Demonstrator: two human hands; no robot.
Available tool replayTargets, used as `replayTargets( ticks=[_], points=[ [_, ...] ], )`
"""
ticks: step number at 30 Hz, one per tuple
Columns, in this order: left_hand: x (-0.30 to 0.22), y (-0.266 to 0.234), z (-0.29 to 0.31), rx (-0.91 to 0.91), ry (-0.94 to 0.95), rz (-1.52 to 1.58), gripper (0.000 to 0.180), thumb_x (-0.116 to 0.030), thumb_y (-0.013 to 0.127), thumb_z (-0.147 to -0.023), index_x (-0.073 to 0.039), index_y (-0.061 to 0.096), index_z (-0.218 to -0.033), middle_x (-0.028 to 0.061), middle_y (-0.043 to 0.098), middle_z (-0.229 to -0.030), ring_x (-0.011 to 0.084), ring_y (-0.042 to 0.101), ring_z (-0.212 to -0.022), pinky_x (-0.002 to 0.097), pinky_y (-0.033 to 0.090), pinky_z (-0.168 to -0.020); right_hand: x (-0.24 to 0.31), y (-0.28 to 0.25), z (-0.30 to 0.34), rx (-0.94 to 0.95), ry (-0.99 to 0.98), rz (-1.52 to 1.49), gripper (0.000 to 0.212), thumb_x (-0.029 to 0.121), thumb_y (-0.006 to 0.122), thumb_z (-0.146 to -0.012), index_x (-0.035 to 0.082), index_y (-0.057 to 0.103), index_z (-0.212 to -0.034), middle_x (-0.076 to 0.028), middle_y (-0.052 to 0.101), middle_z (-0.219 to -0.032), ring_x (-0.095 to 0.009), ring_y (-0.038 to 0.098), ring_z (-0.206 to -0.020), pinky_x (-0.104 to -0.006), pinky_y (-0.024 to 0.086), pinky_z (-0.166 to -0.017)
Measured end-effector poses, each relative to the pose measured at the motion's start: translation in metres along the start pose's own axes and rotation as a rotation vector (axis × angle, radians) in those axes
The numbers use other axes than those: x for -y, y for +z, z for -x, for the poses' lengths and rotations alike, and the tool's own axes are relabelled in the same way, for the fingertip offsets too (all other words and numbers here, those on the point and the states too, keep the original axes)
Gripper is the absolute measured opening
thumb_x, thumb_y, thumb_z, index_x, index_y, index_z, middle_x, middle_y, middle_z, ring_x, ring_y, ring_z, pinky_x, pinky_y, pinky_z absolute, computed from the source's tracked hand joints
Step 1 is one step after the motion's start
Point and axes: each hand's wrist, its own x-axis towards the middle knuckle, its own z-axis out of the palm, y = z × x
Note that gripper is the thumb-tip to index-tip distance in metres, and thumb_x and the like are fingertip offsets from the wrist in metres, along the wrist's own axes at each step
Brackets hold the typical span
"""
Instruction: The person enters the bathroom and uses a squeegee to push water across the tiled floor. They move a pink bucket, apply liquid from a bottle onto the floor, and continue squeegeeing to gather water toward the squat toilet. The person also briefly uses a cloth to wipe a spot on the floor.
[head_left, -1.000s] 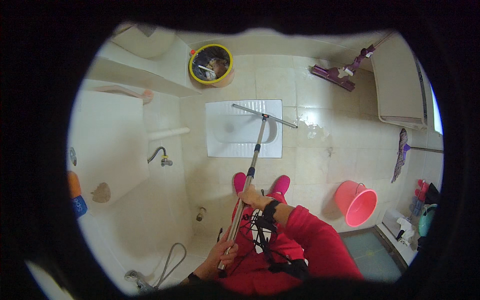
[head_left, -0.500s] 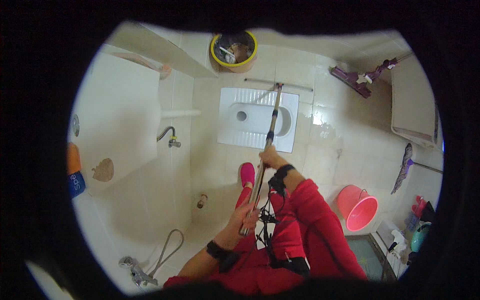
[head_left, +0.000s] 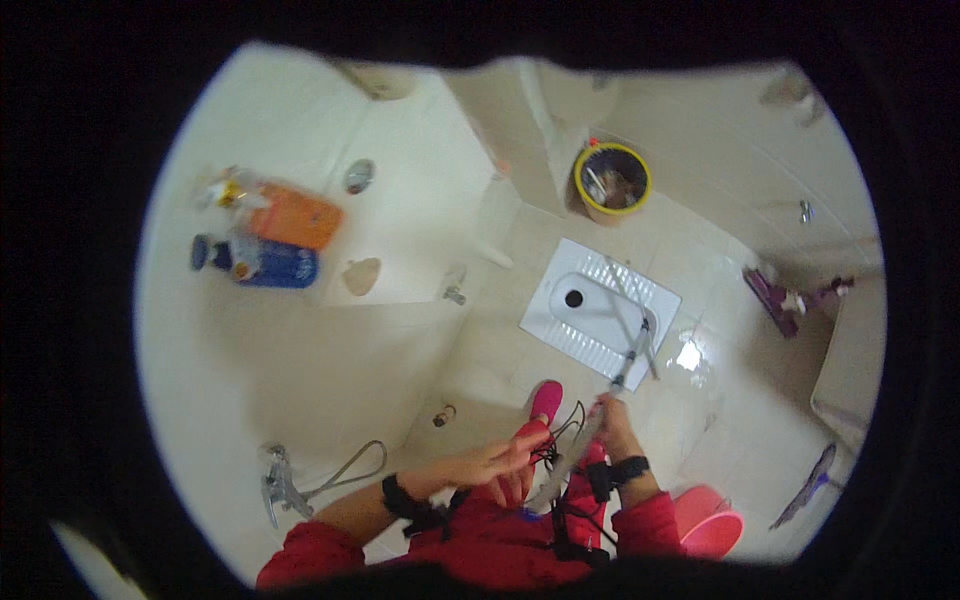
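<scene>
My right hand (head_left: 612, 412) is closed around the pole of a long-handled floor squeegee (head_left: 574, 465). The squeegee's thin crossbar lies across the right part of a white squat toilet (head_left: 562, 330) set in the tiled floor. The lower end of the pole runs back between my legs. My left hand (head_left: 503, 462) is off the pole, to its left, with fingers stretched out and slightly blurred; it holds nothing. Black cords hang around my wrists and lap, near both hands.
A yellow-rimmed bin (head_left: 606, 213) holding rubbish stands at the back. A pink bucket (head_left: 712, 530) is at lower right, a purple mop (head_left: 770, 300) at right. Orange (head_left: 296, 217) and blue bottles (head_left: 287, 264) stand on a white surface at left, above a shower tap (head_left: 283, 487).
The view has swung left. My left hand has let go of the squeegee pole. The squeegee's crossbar has moved nearer and turned, from beyond the toilet to across it.
</scene>
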Motion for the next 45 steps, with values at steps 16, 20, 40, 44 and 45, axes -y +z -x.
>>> replayTargets(
  ticks=[16,20,40,44,45],
  points=[
    [-0.206,-0.079,0.089,-0.864,0.562,-1.183,0.017,-0.007,0.056,-0.080,-0.005,0.055,-0.097,0.0121,0.058,-0.088,0.0283,0.058,-0.080,0.0361,0.046,-0.070,0.099,-0.094,0.232,0.399,0.167,-0.667,0.014,0.011,0.047,-0.085,-0.002,0.045,-0.088,-0.002,0.047,-0.064,-0.006,0.048,-0.046,-0.0176,0.044,-0.040],
    [-0.237,-0.097,-0.004,-0.676,0.809,-1.220,0.020,-0.006,0.057,-0.079,-0.005,0.056,-0.099,0.0106,0.057,-0.087,0.0217,0.055,-0.069,0.0303,0.045,-0.062,0.091,-0.108,0.258,0.378,0.118,-0.637,0.012,0.013,0.045,-0.086,0.001,0.045,-0.087,-0.002,0.046,-0.064,-0.006,0.048,-0.045,-0.0184,0.044,-0.040],
    [-0.478,-0.218,-0.423,-1.031,0.622,-1.401,0.026,-0.024,0.047,-0.088,-0.004,0.058,-0.100,0.0096,0.063,-0.092,0.0242,0.059,-0.078,0.0366,0.046,-0.068,-0.018,-0.226,0.326,0.112,0.013,-1.184,0.024,0.020,0.042,-0.086,-0.002,0.045,-0.097,-0.003,0.049,-0.066,-0.007,0.047,-0.045,-0.0188,0.038,-0.034],
    [-0.456,-0.220,-0.445,-0.741,0.338,-1.169,0.023,-0.017,0.044,-0.091,-0.002,0.056,-0.103,0.0108,0.062,-0.083,0.0184,0.060,-0.067,0.0309,0.049,-0.061,-0.026,-0.255,0.313,0.007,0.014,-1.239,0.025,0.019,0.042,-0.087,-0.004,0.045,-0.097,-0.003,0.049,-0.066,-0.006,0.048,-0.045,-0.0188,0.044,-0.036],
    [-0.457,-0.222,-0.449,-0.557,0.375,-1.450,0.024,-0.018,0.043,-0.091,-0.002,0.056,-0.104,0.0114,0.061,-0.084,0.0187,0.060,-0.065,0.0308,0.049,-0.061,-0.028,-0.260,0.309,-0.075,-0.047,-1.204,0.025,0.018,0.042,-0.087,-0.005,0.045,-0.097,-0.002,0.047,-0.065,-0.006,0.047,-0.044,-0.0181,0.044,-0.037]
  ],
)
